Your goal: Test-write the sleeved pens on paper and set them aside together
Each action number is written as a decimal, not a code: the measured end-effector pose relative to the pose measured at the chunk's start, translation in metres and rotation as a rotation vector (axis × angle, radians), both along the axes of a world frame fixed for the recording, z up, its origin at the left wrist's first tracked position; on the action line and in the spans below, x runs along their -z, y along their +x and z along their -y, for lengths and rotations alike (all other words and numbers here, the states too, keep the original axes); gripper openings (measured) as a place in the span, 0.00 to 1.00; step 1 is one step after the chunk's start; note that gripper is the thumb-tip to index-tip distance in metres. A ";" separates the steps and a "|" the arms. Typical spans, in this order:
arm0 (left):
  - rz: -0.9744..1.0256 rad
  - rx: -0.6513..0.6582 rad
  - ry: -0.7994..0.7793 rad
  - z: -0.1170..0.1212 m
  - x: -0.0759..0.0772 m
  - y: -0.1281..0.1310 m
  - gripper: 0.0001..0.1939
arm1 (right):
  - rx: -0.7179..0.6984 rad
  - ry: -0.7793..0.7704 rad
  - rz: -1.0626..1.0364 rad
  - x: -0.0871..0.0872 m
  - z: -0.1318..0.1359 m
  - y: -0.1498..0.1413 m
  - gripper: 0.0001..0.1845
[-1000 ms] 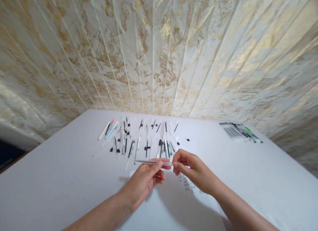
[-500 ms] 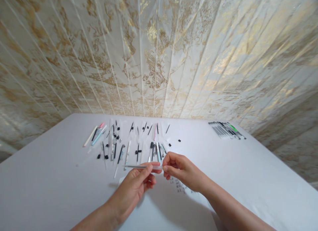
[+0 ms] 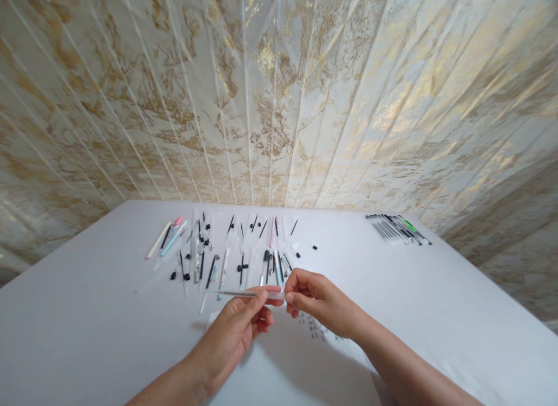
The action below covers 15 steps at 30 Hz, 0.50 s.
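My left hand (image 3: 242, 321) holds a slim translucent pen (image 3: 274, 295) nearly level, pinched between thumb and fingers. Its narrow greyish end points left, and the clearer end lies to the right. At that right end, the thumb and fingertips of my right hand (image 3: 316, 295) are closed in a pinch, partly hiding the tip. Below both hands lies a white sheet of paper (image 3: 296, 371) with rows of handwriting, partly covered by the right wrist. Just beyond the fingers are loose pen parts, among them a light blue pen barrel (image 3: 278, 266) and black caps (image 3: 266, 255).
Black refills (image 3: 242, 266), clear tubes and small caps are scattered across the white table (image 3: 78, 313). Pink, white and blue pens (image 3: 174, 237) lie at the left. A row of dark-tipped pens (image 3: 399, 228) sits at the far right. Behind the table hangs a gold-patterned curtain (image 3: 270, 103).
The view has shifted slightly to the right, so everything appears further left than a second ago. Both hands keep the same hold on the pen, almost still.
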<state>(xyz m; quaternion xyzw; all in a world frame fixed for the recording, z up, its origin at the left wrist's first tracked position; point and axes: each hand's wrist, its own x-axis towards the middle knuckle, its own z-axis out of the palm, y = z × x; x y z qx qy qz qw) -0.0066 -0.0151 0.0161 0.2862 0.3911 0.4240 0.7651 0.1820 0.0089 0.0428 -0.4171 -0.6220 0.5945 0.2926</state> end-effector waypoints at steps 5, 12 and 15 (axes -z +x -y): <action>-0.010 -0.001 -0.014 0.001 0.006 0.000 0.16 | -0.035 -0.010 -0.004 0.008 -0.004 0.002 0.14; -0.077 -0.050 -0.080 0.004 0.022 0.010 0.20 | -0.247 -0.240 -0.075 0.034 -0.023 0.014 0.27; -0.120 -0.070 -0.137 0.002 0.022 0.013 0.22 | -0.283 -0.297 -0.101 0.044 -0.029 0.018 0.28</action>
